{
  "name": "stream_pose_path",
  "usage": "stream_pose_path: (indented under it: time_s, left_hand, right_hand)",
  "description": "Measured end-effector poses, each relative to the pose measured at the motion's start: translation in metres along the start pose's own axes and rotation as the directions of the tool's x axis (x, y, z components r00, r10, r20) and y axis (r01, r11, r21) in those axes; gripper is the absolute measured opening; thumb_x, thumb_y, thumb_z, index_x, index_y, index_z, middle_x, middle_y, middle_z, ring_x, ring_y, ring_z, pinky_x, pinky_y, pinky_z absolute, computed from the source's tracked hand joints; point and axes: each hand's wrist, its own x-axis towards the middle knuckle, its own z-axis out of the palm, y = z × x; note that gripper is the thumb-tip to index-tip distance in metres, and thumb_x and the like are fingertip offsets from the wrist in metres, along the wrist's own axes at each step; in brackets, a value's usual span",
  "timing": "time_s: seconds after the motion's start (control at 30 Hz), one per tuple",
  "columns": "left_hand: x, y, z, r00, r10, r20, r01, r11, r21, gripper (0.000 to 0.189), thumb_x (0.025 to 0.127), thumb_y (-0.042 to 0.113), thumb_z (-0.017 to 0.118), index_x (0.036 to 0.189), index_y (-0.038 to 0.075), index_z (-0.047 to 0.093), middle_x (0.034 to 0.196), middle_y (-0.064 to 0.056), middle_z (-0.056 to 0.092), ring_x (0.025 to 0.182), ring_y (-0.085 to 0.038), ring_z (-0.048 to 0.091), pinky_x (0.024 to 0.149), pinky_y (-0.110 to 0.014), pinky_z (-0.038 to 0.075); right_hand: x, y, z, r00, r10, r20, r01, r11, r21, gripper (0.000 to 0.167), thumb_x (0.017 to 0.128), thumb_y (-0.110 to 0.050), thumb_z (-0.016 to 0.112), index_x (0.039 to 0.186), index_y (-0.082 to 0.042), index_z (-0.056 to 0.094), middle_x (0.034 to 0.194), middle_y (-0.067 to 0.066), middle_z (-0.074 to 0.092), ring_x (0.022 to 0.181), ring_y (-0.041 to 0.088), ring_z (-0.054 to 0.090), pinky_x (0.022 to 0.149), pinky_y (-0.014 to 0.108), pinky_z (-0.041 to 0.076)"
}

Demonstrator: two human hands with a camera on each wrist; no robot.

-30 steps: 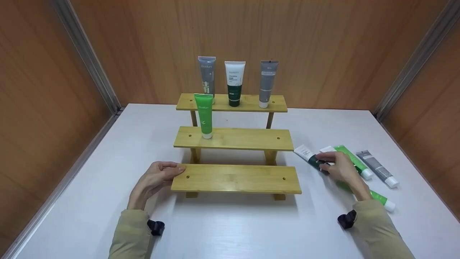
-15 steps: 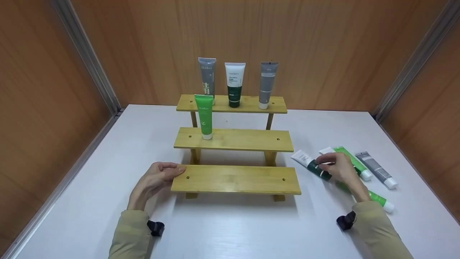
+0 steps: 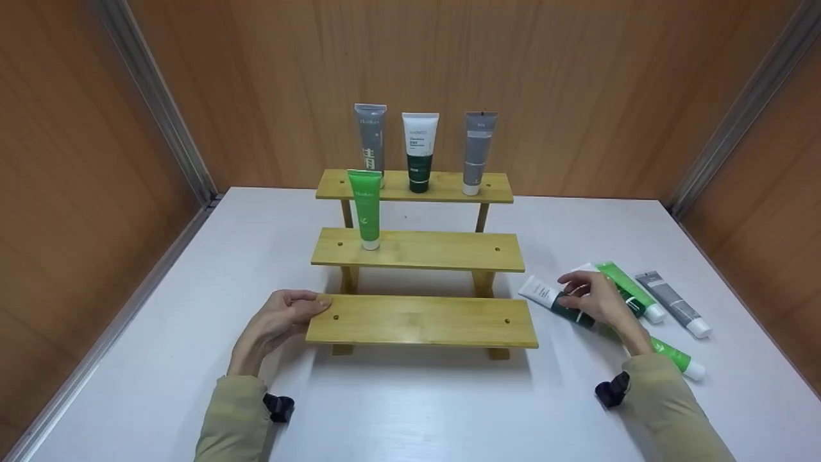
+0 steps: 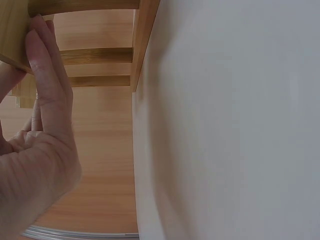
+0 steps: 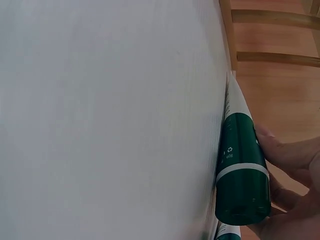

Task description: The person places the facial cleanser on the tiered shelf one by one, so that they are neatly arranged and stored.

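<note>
At the left end of the lowest shelf of a three-tier wooden stand (image 3: pixel 420 321), my left hand (image 3: pixel 279 324) grips the board's edge, thumb on top and fingers below. In the left wrist view those fingers (image 4: pixel 47 75) lie against the wood. My right hand (image 3: pixel 596 298) holds a white and dark green squeeze tube (image 3: pixel 542 293) low over the white table, its fingers bent over the dark part. The right wrist view shows the thumb on the side of this tube (image 5: pixel 240 145), cap towards the camera. Whether it is lifted cannot be told.
A green tube (image 3: pixel 367 208) stands on the middle shelf. On the top shelf stand a grey tube (image 3: pixel 372 135), a white-green tube (image 3: pixel 420 154) and another grey tube (image 3: pixel 478 154). Several tubes lie at the right, including a grey one (image 3: pixel 673 305) and a green one (image 3: pixel 677 356).
The tube at my right hand has slid a little towards the person, and the hand has shifted slightly left on it. My left hand keeps its place on the stand.
</note>
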Motion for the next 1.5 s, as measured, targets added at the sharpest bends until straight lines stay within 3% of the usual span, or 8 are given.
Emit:
stream_pose_path:
  time_s: [0.13,0.27,0.53,1.13,1.5]
  left_hand:
    - [0.0008,0.0008,0.0007,1.000,-0.016,-0.022,0.016,1.000,0.009,0.051,0.095,0.021,0.070,0.129,-0.014,0.055,0.095,0.000,0.076,0.084,-0.010,0.074,0.074,-0.023,0.061]
    - [0.0014,0.0006,0.0011,0.999,-0.026,-0.040,0.027,0.999,0.019,0.048,0.094,0.021,0.070,0.126,-0.013,0.058,0.094,0.000,0.077,0.083,-0.011,0.074,0.073,-0.023,0.061]
    - [0.0016,-0.0016,0.0004,0.999,-0.022,-0.027,0.023,1.000,0.022,0.051,0.095,0.022,0.070,0.129,-0.014,0.055,0.096,-0.001,0.077,0.083,-0.011,0.074,0.073,-0.023,0.061]
    - [0.0002,-0.0012,-0.0011,1.000,-0.008,-0.007,0.008,1.000,0.023,0.051,0.096,0.023,0.068,0.128,-0.015,0.055,0.096,-0.001,0.076,0.085,-0.010,0.074,0.075,-0.023,0.061]
    - [0.0008,-0.0004,0.0004,1.000,-0.021,-0.024,0.022,0.999,0.039,0.052,0.095,0.025,0.070,0.127,-0.013,0.057,0.097,-0.001,0.076,0.085,-0.011,0.074,0.075,-0.023,0.061]
  right_hand:
    - [-0.0003,0.0016,-0.0009,0.998,0.015,0.057,-0.016,1.000,0.011,0.043,0.092,-0.011,0.072,0.130,0.007,0.060,0.120,0.030,0.065,0.107,0.037,0.064,0.087,0.035,0.053]
    - [-0.0004,0.0022,-0.0012,0.996,0.020,0.087,-0.020,1.000,0.010,0.044,0.093,-0.012,0.071,0.131,0.007,0.059,0.124,0.031,0.064,0.108,0.037,0.063,0.085,0.031,0.050]
    - [-0.0001,0.0041,0.0007,0.997,0.004,0.079,-0.005,1.000,0.011,0.042,0.093,-0.010,0.070,0.129,0.008,0.060,0.122,0.031,0.065,0.107,0.036,0.064,0.082,0.025,0.047]
    - [-0.0013,-0.0022,0.0007,0.989,0.094,0.114,-0.110,0.983,0.150,0.053,0.089,-0.010,0.072,0.135,0.011,0.055,0.126,0.032,0.060,0.105,0.025,0.060,0.081,0.023,0.044]
    - [-0.0029,-0.0046,0.0025,0.988,0.083,0.132,-0.105,0.981,0.166,0.049,0.089,-0.005,0.069,0.132,0.014,0.055,0.130,0.035,0.059,0.114,0.033,0.059,0.082,0.022,0.048]
